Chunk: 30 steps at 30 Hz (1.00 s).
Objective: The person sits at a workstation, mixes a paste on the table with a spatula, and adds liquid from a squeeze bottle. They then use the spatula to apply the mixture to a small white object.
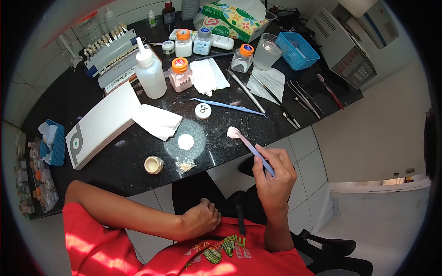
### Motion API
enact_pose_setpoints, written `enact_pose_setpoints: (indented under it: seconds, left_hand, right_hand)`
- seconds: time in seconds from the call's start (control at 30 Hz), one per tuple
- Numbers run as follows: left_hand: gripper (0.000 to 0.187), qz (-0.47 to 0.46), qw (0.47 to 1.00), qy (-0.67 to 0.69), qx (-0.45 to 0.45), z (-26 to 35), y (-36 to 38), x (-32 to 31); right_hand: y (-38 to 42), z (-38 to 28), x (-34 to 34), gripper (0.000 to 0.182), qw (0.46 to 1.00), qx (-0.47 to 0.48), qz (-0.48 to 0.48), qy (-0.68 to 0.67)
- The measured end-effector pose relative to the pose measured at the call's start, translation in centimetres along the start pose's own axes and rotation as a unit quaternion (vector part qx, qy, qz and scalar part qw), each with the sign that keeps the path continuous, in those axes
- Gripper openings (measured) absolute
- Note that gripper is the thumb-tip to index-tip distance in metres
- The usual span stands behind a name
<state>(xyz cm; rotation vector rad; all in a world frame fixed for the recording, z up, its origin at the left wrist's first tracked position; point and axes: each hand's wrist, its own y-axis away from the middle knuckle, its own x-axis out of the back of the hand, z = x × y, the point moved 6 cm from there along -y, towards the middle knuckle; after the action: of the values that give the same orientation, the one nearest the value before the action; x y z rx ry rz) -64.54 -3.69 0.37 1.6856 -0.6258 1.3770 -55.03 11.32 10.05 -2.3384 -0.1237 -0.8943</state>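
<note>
The person's right hand (275,177) was raised just off the front edge of the black countertop (115,161), its fingers closed around the handle of a blue spatula (252,149) whose tip carried a lump of pinkish-white paste (233,133) that hung above the counter's edge. The left hand (201,219) lay against the red shirt (138,253) at the person's front, fingers curled into a loose fist and holding nothing visible. On the counter, left of the paste, sat a round glass slab (185,138) with a white powder patch (186,141) at its middle; a small open jar (154,164) stood near the counter's front edge, with a crumbly beige heap (185,165) just beside it. A white lid (203,111) lay behind the slab, close to a second blue spatula (228,106) lying flat. Farther back stood a white squeeze bottle (150,71), an orange-capped jar (180,74), folded tissues (208,76), a tooth shade guide (110,50), a glass of water (267,51) and a blue basket (297,50). A white box (101,124) lay to the left, and metal hand instruments (299,99) lay to the right.
</note>
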Motion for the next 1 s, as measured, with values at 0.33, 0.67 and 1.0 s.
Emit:
enact_pose_setpoints:
  seconds: [0.33, 0.67, 1.0]
  left_hand:
    - [0.038, 0.015, 1.000, 0.007, 0.008, 0.3, 0.0, -0.3]
    - [0.037, 0.020, 1.000, 0.006, 0.007, 0.2, 0.0, -0.2]
    - [0.040, 0.010, 1.000, 0.002, 0.003, 0.1, 0.0, -0.1]
  right_hand:
    - [-0.3, -0.3, 0.2, 0.035, 0.997, 0.057, -0.041, 0.017]
    - [-1.2, -0.3, -0.1, 0.026, 0.997, 0.069, -0.031, 0.003]
    - [-1.1, 1.0, 0.9, 0.025, 0.996, 0.005, -0.043, -0.072]
